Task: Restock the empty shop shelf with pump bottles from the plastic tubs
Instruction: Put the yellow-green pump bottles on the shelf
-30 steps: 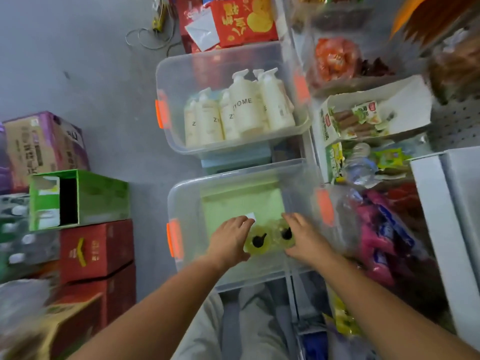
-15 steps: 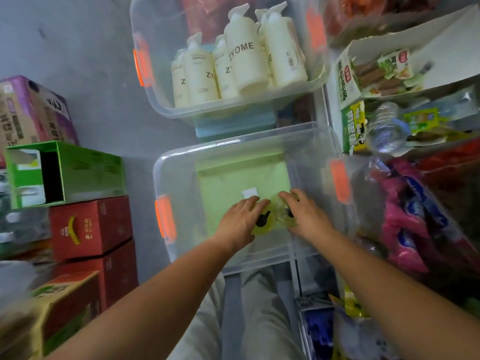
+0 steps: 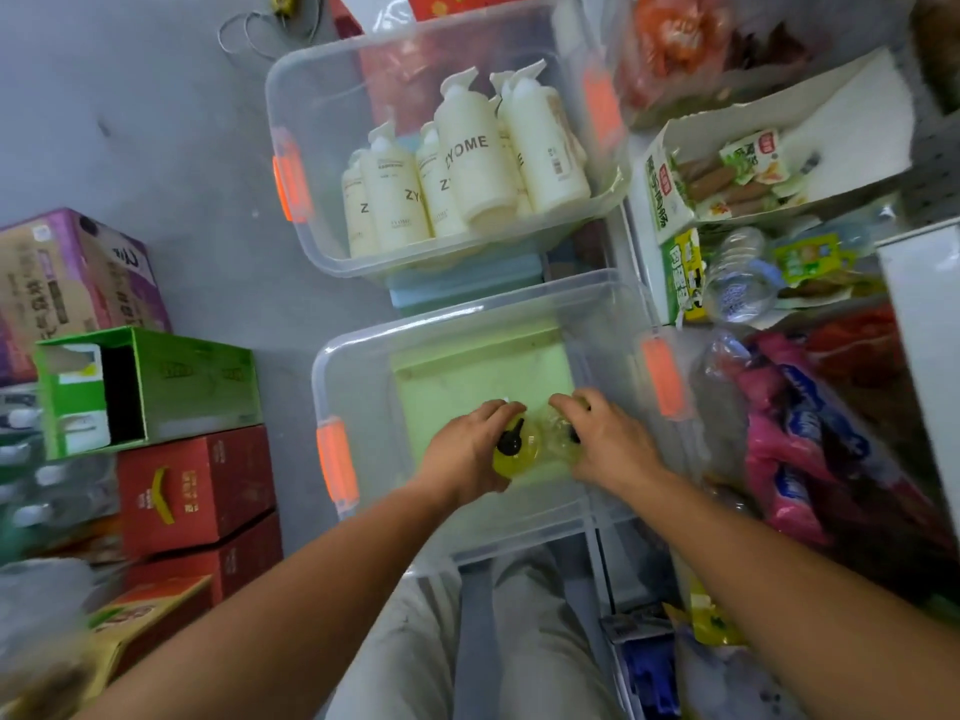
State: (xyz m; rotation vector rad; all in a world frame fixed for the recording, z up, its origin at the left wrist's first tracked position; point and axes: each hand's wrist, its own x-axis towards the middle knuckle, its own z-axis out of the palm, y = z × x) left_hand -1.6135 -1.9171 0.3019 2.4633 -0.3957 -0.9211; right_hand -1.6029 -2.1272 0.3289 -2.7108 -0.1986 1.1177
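Note:
Two clear plastic tubs with orange latches stand on the floor in front of me. Inside the near tub (image 3: 363,366) stand two yellow pump bottles with black pumps. My left hand (image 3: 467,449) grips the left yellow bottle (image 3: 517,454). My right hand (image 3: 610,444) is closed around the right yellow bottle (image 3: 558,441), which it mostly hides. The far tub (image 3: 311,96) holds several cream ZYOME pump bottles (image 3: 467,163), some upright and some leaning. The shelf is out of view.
Stacked cartons, a green box (image 3: 156,381) over red boxes (image 3: 192,491), stand left of the tubs. Snack packets, a white open carton (image 3: 779,168) and pink bags (image 3: 789,449) crowd the right. Grey floor lies at the far left. My knees are below the near tub.
Both hands have closed further around the two yellow bottles in the near tub. The view has shifted, so the tubs now sit lower in the frame.

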